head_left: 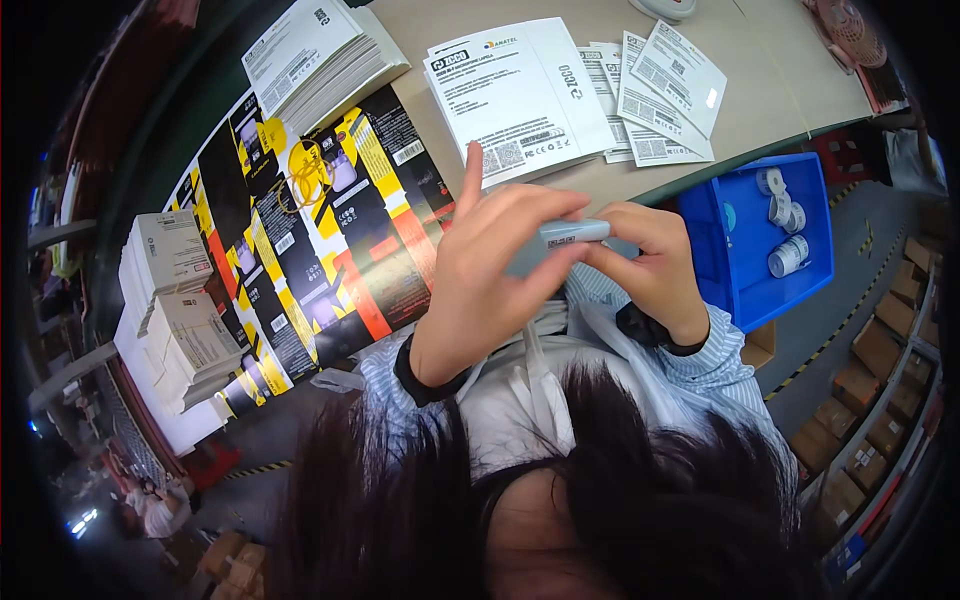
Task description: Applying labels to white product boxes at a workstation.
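Above the table's near edge, both my hands are closed on a small, smooth grey-blue object (577,233) with a rounded end and a dark printed code on its side. My left hand (485,265) pinches it between thumb and fingers, with the index finger stretched out toward the paper. From the other side, the thumb and bent fingers of my right hand (652,262) grip its end. Part of the object is hidden behind the fingers, so I cannot tell its exact kind. Just beyond the hands lies a stack of white printed leaflets (520,90).
Loose leaflets (680,75) fan out to the right. More leaflet stacks (345,75) stand left, around a glossy printed sheet (320,240) bearing yellow rubber bands (308,172). A blue bin (745,240) with white label rolls (787,255) sits right. Cardboard boxes (850,390) line a shelf.
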`<act>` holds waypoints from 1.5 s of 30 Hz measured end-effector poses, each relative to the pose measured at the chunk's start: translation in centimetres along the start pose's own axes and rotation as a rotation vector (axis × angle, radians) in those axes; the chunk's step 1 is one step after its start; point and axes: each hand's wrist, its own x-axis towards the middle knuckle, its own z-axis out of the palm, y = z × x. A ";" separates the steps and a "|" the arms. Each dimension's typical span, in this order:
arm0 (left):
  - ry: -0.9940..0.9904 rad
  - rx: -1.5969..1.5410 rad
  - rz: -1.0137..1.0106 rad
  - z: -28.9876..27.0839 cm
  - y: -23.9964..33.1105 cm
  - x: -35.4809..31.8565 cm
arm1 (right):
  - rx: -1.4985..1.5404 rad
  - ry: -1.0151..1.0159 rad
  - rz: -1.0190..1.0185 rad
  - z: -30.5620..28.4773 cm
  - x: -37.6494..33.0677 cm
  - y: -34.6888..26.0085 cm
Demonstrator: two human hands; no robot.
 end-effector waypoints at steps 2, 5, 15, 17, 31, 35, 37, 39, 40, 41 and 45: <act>0.002 -0.078 -0.052 0.3 -0.3 0.1 | 0.027 0.008 -0.003 0.1 0.2 -0.4; 0.077 -0.086 -0.082 0.2 -0.6 0.0 | 0.117 0.104 0.028 0.0 0.4 -1.1; 0.183 -0.237 -0.293 0.7 -0.4 -0.3 | 0.221 0.179 -0.093 -0.8 2.4 -1.1; 0.146 -0.309 -0.402 0.2 -0.6 -0.3 | 0.220 0.224 -0.087 -1.2 2.8 -1.5; -0.164 -0.083 -0.155 0.6 -3.0 0.8 | 0.159 0.147 0.268 -0.2 10.2 1.6; -0.203 -0.097 -0.185 0.7 -3.2 0.5 | 0.176 0.122 0.279 -0.1 10.4 2.4; -0.239 -0.035 -0.169 0.8 -3.3 0.5 | 0.178 0.116 0.280 -0.2 10.4 2.4; -0.244 -0.037 -0.173 0.8 -3.3 0.5 | 0.172 0.125 0.295 -0.2 10.4 2.4; -0.247 -0.039 -0.176 0.8 -3.3 0.5 | 0.170 0.131 0.303 -0.2 10.4 2.5; -0.249 -0.040 -0.176 0.8 -3.3 0.5 | 0.160 0.134 0.301 -0.1 10.4 2.5; -0.248 -0.042 -0.172 0.7 -3.2 0.5 | 0.132 0.118 0.331 -0.2 10.4 2.4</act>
